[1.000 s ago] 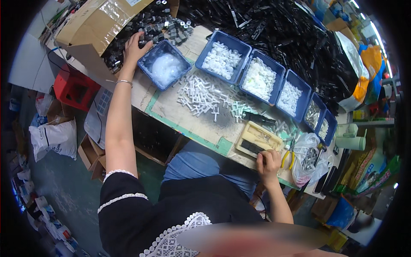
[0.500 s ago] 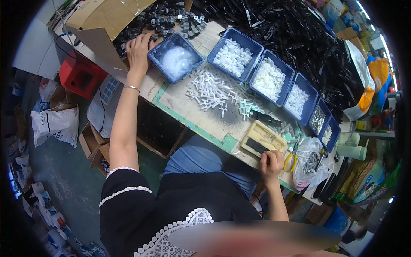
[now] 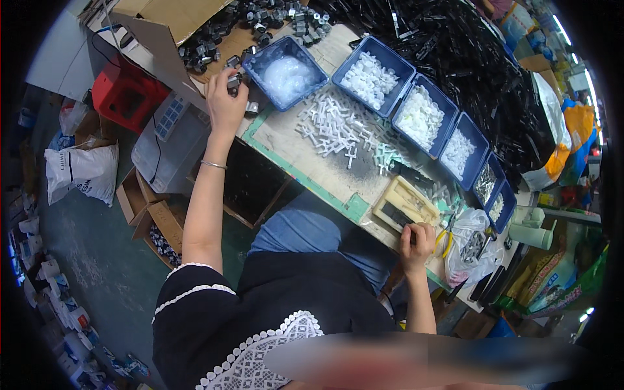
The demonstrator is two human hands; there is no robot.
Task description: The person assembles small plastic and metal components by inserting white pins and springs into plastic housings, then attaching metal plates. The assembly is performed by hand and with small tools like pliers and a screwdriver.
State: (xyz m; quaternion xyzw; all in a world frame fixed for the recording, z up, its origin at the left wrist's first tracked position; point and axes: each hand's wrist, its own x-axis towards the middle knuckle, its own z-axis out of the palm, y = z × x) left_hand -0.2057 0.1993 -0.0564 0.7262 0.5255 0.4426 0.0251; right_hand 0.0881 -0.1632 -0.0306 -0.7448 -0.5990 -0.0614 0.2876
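At the left end of the bench my left hand [image 3: 225,107] is closed round a small black part [image 3: 234,83] with a shiny grey end. It is beside a blue bin [image 3: 259,60] of whitish, grease-like stuff [image 3: 286,78]. A similar small part [image 3: 251,108] lies just right of its wrist. My right hand [image 3: 418,248] is closed at the near edge of a cream-coloured fixture [image 3: 424,203]. Something dark shows between its fingers, too small to make out. A black piece [image 3: 395,214] lies in the fixture's slot.
White branched plastic pieces [image 3: 328,123] are heaped mid-bench. Blue bins [image 3: 408,132] of small white and metal parts curve to the right. Black strips [image 3: 448,78] pile up behind. Yellow-handled pliers [image 3: 444,244] and a plastic bag [image 3: 467,244] sit right of my right hand. A cardboard box [image 3: 170,29] stands far left.
My left hand has drawn back from the pile of black parts toward the bench's front edge, now with one in its fingers. The right hand stays at the fixture.
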